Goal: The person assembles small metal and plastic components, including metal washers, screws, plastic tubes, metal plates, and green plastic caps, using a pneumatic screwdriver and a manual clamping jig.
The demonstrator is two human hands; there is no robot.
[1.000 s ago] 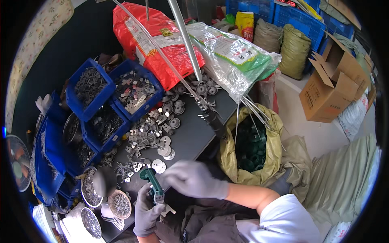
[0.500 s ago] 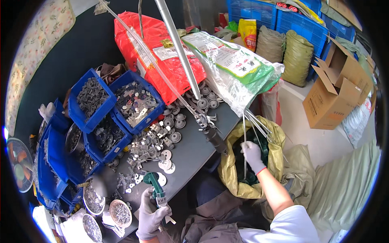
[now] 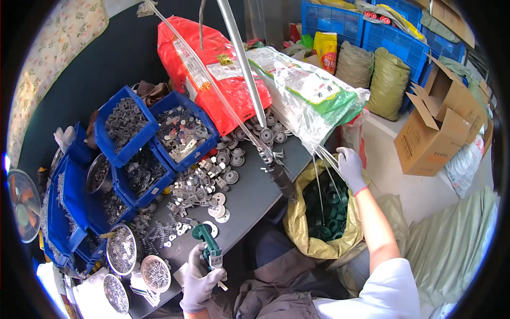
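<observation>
Gloved in grey, my left hand (image 3: 200,280) grips a green plastic handle-like part (image 3: 209,240) with a metal clip at its lower end, over the table's near edge. A small pale strip sticks out below its fingers. My right hand (image 3: 350,166), also gloved, is closed at the bundle of thin metal rods (image 3: 328,156) above the sack; its fingers partly hide them. Beneath it stands an open yellow woven sack (image 3: 298,231) with many green plastic parts (image 3: 330,215) inside. Some rods reach down into the sack's mouth.
Blue bins (image 3: 126,154) of small parts and metal bowls (image 3: 121,255) line the table's left. Loose metal pieces (image 3: 199,186) lie mid-table. A power screwdriver (image 3: 279,178) hangs over the edge. Red (image 3: 212,74) and white-green bags (image 3: 305,87) lie behind; a cardboard box (image 3: 443,125) stands right.
My right hand has moved up from inside the sack's mouth to the rods at its far rim, uncovering the green parts. My left hand keeps its grip, nearly in place.
</observation>
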